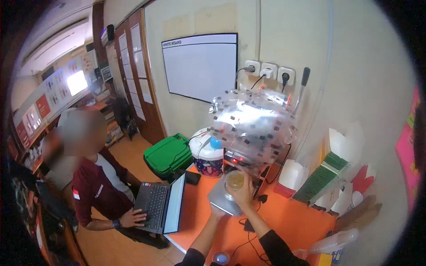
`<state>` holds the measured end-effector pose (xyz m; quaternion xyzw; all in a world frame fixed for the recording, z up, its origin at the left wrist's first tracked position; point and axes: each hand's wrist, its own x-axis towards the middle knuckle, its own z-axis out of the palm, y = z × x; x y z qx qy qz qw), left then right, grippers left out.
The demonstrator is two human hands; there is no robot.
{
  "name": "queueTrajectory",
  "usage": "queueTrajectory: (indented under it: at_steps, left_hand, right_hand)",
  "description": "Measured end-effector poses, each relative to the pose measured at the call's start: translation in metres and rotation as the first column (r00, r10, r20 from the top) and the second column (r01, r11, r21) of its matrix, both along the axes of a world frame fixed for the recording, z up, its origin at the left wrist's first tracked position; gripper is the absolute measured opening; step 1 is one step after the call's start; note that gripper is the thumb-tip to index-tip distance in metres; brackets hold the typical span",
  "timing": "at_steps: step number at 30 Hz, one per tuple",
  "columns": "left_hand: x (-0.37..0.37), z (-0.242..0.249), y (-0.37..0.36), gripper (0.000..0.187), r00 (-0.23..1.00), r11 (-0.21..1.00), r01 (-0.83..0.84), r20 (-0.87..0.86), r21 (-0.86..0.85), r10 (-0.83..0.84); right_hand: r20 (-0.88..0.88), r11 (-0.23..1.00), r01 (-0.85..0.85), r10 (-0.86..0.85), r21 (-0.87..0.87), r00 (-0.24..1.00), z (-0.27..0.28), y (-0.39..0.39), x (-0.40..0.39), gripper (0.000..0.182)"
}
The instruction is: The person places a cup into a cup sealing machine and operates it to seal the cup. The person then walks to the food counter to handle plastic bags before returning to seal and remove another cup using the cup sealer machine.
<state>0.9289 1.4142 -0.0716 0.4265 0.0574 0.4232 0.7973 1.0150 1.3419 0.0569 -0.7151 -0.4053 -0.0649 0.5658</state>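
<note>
A clear cup with a greenish-brown drink or filling (235, 180) is gripped by my right hand (243, 193), whose fingers wrap round its side. Under the cup is a silver metal plate or tray (225, 204), part of a machine on the orange table. My left hand (216, 210) rests at the plate's lower left edge; its fingers are mostly hidden there. Just behind the cup stands the machine (242, 160) with red lights, its top covered by a clear plastic sheet (253, 122) with dark squares.
A person (100, 186) at the left holds an open laptop (155, 206) beside the orange table (284, 230). A rice-cooker-like container (207, 155) and green bin (168, 155) stand behind. Stacked cartons (321, 173) line the right wall. Cables and a small cup (220, 258) lie nearer.
</note>
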Motion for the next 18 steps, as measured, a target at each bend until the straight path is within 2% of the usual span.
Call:
queueTrajectory:
  at_steps: [1,2,3,4,5,7,8,10,11,12,13,15,16,18]
  left_hand:
    - [0.000,-0.008,0.003,0.051,0.950,0.945,0.235,0.262,-0.229,-0.172]
    - [-0.001,-0.010,0.005,0.053,0.810,0.784,0.491,0.529,-0.378,-0.253]
    - [0.001,-0.012,0.005,0.060,0.957,0.950,0.223,0.233,-0.219,-0.171]
    - [0.002,-0.015,0.007,0.060,0.957,0.947,0.232,0.226,-0.224,-0.181]
    - [0.003,-0.024,0.011,0.064,0.939,0.880,0.309,0.261,-0.360,-0.223]
    - [-0.004,-0.022,0.004,0.068,0.921,0.784,0.377,0.294,-0.494,-0.258]
    - [-0.015,-0.005,-0.009,0.067,0.942,0.753,0.334,0.221,-0.567,-0.252]
    - [-0.034,-0.013,-0.015,0.065,0.955,0.721,0.291,0.145,-0.629,-0.258]
    - [-0.054,-0.043,-0.014,0.062,0.852,0.643,0.524,0.343,-0.558,-0.396]
    - [-0.068,-0.047,-0.013,0.060,0.690,0.530,0.723,0.513,-0.444,-0.511]
    - [-0.079,-0.050,-0.009,0.060,0.688,0.522,0.725,0.508,-0.449,-0.518]
    - [-0.100,-0.011,-0.026,0.049,0.892,0.687,0.413,0.113,-0.597,-0.438]
    - [-0.099,0.006,-0.032,0.049,0.889,0.669,0.408,0.103,-0.621,-0.447]
    - [-0.088,0.034,-0.038,0.036,0.917,0.832,0.109,-0.268,-0.543,-0.294]
  right_hand:
    - [0.046,1.000,0.008,-0.009,0.028,0.999,0.004,0.000,0.000,0.084]
    - [0.043,0.999,0.020,-0.022,0.032,0.999,0.009,0.000,-0.002,0.084]
    - [0.035,0.996,0.005,-0.008,0.085,0.999,0.014,0.000,-0.004,0.085]
    - [0.025,0.991,-0.010,0.007,0.133,1.000,0.018,-0.002,-0.006,0.087]
    - [0.144,0.988,0.038,-0.060,0.150,0.988,0.028,-0.005,-0.010,0.089]
    - [0.125,0.988,0.029,-0.048,0.150,0.991,0.041,-0.010,-0.016,0.090]
    - [0.116,0.987,0.013,-0.031,0.158,0.993,0.046,-0.014,-0.018,0.092]
    - [0.078,0.986,0.000,-0.013,0.166,0.997,0.061,-0.030,-0.025,0.094]
    - [0.051,0.989,-0.007,-0.001,0.146,0.999,0.071,-0.041,-0.029,0.094]
    - [0.020,0.992,-0.012,0.010,0.126,1.000,0.076,-0.049,-0.030,0.094]
    - [0.012,0.992,0.000,-0.001,0.126,1.000,0.076,-0.057,-0.027,0.094]
    - [0.003,0.995,-0.019,0.018,0.103,1.000,0.068,-0.081,-0.025,0.094]
    - [-0.020,0.997,-0.004,0.006,0.081,1.000,0.064,-0.093,-0.026,0.094]
    - [-0.206,0.996,-0.037,0.052,0.078,0.977,0.057,-0.119,-0.026,0.091]
